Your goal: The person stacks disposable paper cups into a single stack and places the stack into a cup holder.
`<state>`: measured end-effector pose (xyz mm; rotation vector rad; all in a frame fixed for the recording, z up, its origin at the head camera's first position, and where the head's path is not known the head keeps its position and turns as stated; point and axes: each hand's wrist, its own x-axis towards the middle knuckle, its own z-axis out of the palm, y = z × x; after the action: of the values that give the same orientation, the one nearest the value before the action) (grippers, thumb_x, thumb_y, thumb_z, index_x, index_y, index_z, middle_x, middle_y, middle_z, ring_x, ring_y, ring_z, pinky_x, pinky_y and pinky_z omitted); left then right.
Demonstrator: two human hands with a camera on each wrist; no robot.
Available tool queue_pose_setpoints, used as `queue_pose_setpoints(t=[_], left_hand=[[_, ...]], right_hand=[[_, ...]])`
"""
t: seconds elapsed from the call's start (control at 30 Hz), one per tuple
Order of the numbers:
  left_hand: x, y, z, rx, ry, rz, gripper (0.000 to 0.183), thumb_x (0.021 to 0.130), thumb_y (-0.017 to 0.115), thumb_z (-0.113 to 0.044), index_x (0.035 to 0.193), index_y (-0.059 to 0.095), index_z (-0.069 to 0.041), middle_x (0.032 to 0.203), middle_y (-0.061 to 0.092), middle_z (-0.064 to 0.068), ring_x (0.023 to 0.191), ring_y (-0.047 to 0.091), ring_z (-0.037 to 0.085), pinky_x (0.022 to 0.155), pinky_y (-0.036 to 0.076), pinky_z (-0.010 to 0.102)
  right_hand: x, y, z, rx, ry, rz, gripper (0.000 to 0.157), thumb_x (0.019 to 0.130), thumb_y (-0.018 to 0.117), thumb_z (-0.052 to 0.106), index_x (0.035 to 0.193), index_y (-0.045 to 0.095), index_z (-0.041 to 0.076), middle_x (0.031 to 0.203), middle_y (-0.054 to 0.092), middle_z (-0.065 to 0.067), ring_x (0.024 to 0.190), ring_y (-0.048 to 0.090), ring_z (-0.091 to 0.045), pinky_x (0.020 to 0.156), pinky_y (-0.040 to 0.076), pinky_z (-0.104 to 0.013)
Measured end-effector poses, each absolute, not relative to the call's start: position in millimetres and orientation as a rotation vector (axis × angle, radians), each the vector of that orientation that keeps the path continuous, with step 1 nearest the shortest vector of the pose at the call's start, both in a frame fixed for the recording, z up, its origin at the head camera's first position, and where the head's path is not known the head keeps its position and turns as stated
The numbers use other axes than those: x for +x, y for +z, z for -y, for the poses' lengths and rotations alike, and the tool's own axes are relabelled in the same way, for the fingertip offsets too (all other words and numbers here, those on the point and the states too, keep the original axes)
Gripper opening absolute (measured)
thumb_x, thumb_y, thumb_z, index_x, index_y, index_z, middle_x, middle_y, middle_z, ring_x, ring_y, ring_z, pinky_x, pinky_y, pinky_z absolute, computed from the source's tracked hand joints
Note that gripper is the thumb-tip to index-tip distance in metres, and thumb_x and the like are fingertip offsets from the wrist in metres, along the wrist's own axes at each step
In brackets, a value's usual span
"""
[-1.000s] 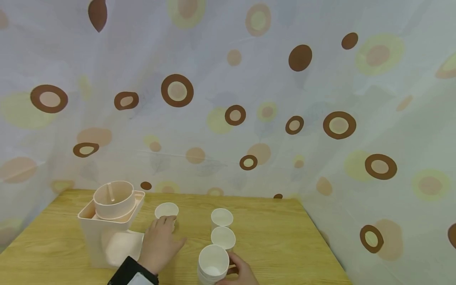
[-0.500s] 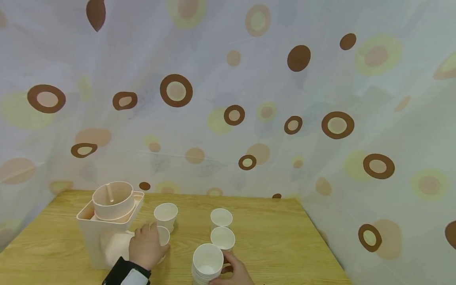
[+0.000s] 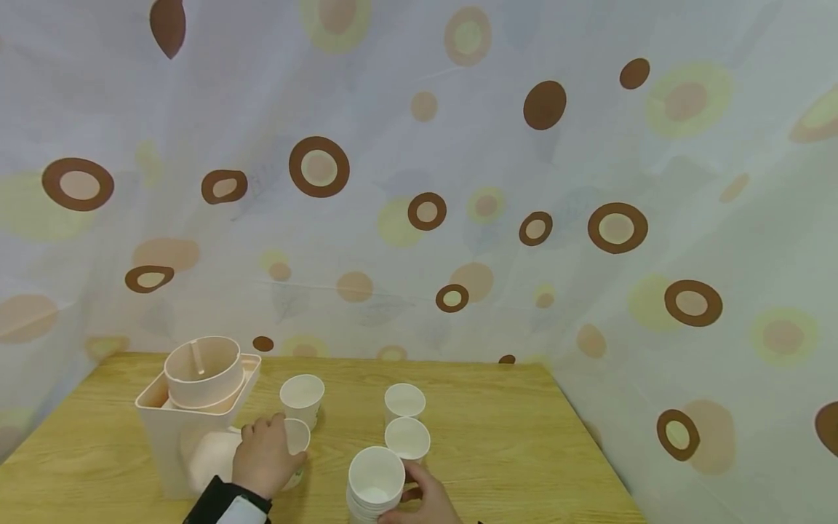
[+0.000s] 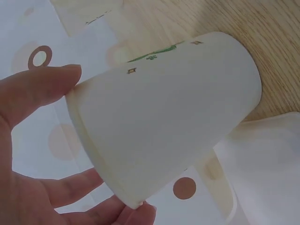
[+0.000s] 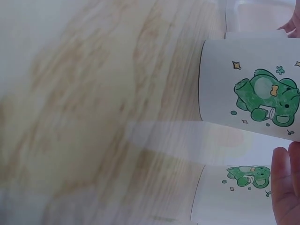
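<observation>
In the head view my left hand (image 3: pixel 263 457) holds a white paper cup (image 3: pixel 297 437) by its rim. The left wrist view shows thumb and fingertips on opposite sides of the rim of this paper cup (image 4: pixel 164 112), its base against the wooden table. My right hand (image 3: pixel 427 498) grips a stack of paper cups (image 3: pixel 376 477) from the right side, near the table's front. A green bear is printed on a paper cup (image 5: pixel 248 89) in the right wrist view, where fingers (image 5: pixel 286 187) show at the right edge. The stack's lower part is cut off in the head view.
Behind the left hand stands another paper cup (image 3: pixel 302 397). Two more, a rear paper cup (image 3: pixel 404 402) and a nearer paper cup (image 3: pixel 408 439), stand behind the stack. A cream plastic container (image 3: pixel 166 444) with a round insert (image 3: pixel 203 375) is at left. A patterned sheet (image 3: pixel 419 145) hangs behind.
My left hand has moved from the rear left cup back toward me, to the cup in front of it. My right hand has shifted slightly left with the stack.
</observation>
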<state>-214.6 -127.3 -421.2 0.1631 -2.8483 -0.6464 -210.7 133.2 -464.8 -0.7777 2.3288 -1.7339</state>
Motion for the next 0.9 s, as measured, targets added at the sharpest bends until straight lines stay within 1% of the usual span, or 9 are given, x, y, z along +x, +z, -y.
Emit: queue_pose_setpoints(t=[0.2, 0.43, 0.6, 0.73, 0.9], left_hand=[[-212.8, -414.0, 124.8, 0.142, -0.689, 2.815, 0.071, 0.064, 0.077, -0.031, 0.114, 0.054, 0.014, 0.096, 0.059, 0.032, 0.089, 0.052, 0.044, 0.072, 0.051, 0.057], [-204.3, -389.7, 116.3, 0.082, -0.72, 2.759, 0.07, 0.065, 0.074, -0.033, 0.116, 0.055, 0.011, 0.097, 0.059, 0.03, 0.091, 0.052, 0.042, 0.073, 0.051, 0.055], [-194.2, -367.2, 105.5, 0.015, -0.741, 2.696, 0.071, 0.066, 0.074, -0.036, 0.119, 0.056, 0.008, 0.099, 0.061, 0.027, 0.094, 0.052, 0.042, 0.077, 0.05, 0.054], [-185.4, -348.8, 95.8, -0.045, -0.756, 2.64, 0.07, 0.066, 0.075, -0.036, 0.119, 0.056, 0.006, 0.105, 0.061, 0.027, 0.098, 0.052, 0.043, 0.08, 0.049, 0.054], [-175.5, -332.9, 85.2, -0.098, -0.767, 2.588, 0.07, 0.067, 0.076, -0.035, 0.12, 0.056, 0.005, 0.109, 0.06, 0.026, 0.103, 0.051, 0.042, 0.082, 0.049, 0.053]], right_hand=[[-210.7, -463.7, -134.8, -0.779, -1.729, -2.31, 0.066, 0.07, 0.079, 0.01, 0.129, 0.052, -0.004, 0.111, 0.059, -0.027, 0.094, 0.051, 0.0, 0.078, 0.052, -0.027], [-209.7, -462.7, -135.2, -0.77, -1.731, -2.29, 0.068, 0.07, 0.079, 0.015, 0.13, 0.051, -0.004, 0.113, 0.059, -0.026, 0.095, 0.052, -0.002, 0.078, 0.052, -0.028], [-207.8, -460.9, -135.1, -0.755, -1.724, -2.29, 0.07, 0.07, 0.079, 0.017, 0.13, 0.051, -0.004, 0.113, 0.059, -0.028, 0.095, 0.053, -0.006, 0.078, 0.052, -0.028], [-207.3, -459.4, -135.1, -0.747, -1.721, -2.293, 0.069, 0.07, 0.079, 0.019, 0.129, 0.051, -0.003, 0.113, 0.059, -0.028, 0.096, 0.053, -0.009, 0.078, 0.052, -0.029], [-209.7, -461.1, -134.6, -0.745, -1.71, -2.307, 0.067, 0.072, 0.078, 0.021, 0.129, 0.052, -0.002, 0.113, 0.059, -0.023, 0.097, 0.052, -0.01, 0.079, 0.052, -0.03]])
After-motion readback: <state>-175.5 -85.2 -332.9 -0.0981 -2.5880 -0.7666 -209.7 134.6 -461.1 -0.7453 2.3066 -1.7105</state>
